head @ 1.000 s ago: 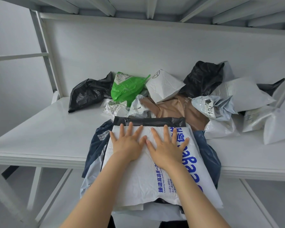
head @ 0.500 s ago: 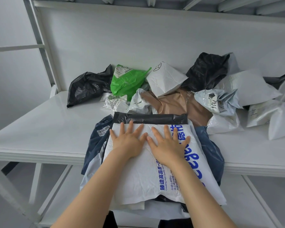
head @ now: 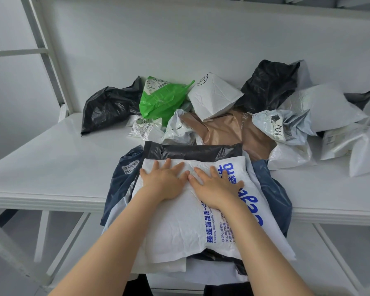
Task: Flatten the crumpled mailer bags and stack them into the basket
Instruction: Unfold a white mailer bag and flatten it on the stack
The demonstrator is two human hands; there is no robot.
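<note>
Both hands, left hand (head: 164,183) beside right hand (head: 216,189), press flat with straight, spread fingers on a white mailer bag (head: 177,229) topping a stack (head: 123,180) that seems to overhang the shelf (head: 51,167) edge; crumpled bags (head: 222,129) lie behind.

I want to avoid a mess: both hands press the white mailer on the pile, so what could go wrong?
The pile hangs past the shelf edge; pressing there may slide it off.
Under the left hand and right hand, the white mailer may skid on the black bag.
</note>
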